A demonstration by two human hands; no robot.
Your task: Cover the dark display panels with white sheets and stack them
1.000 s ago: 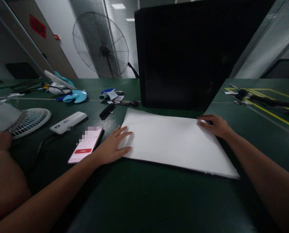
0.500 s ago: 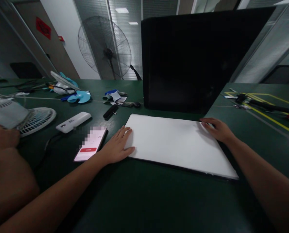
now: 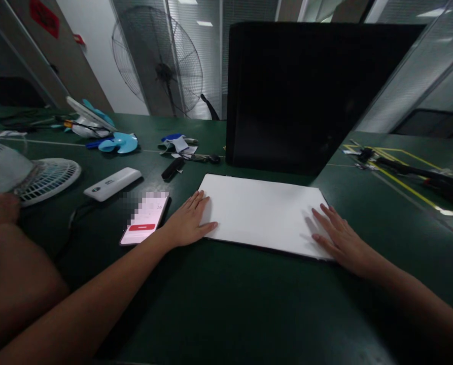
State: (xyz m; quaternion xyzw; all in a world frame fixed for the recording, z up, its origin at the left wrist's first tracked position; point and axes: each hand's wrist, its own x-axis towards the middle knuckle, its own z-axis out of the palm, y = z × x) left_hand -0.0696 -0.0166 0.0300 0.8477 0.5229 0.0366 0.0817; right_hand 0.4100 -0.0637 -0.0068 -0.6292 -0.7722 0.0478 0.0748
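A white rectangular sheet or board point(image 3: 262, 213) lies flat on the dark green table point(image 3: 226, 304). My left hand point(image 3: 190, 223) rests flat on its near left corner, fingers stretched out. My right hand point(image 3: 342, 241) lies flat on its near right corner, fingers spread. Neither hand holds anything. A large black panel point(image 3: 306, 96) stands upright just behind the sheet.
A lit phone point(image 3: 145, 225) lies left of my left hand, with a white power bank point(image 3: 112, 183) and a small black object point(image 3: 173, 168) beyond. A white fan grille point(image 3: 43, 180), blue fan blades point(image 3: 119, 144) and another person's arm point(image 3: 5, 263) are at the left. A standing fan point(image 3: 160, 66) is behind.
My right hand has slid from the sheet's far right corner down to its near right corner. My left hand has stayed at the left edge. The view has shifted slightly.
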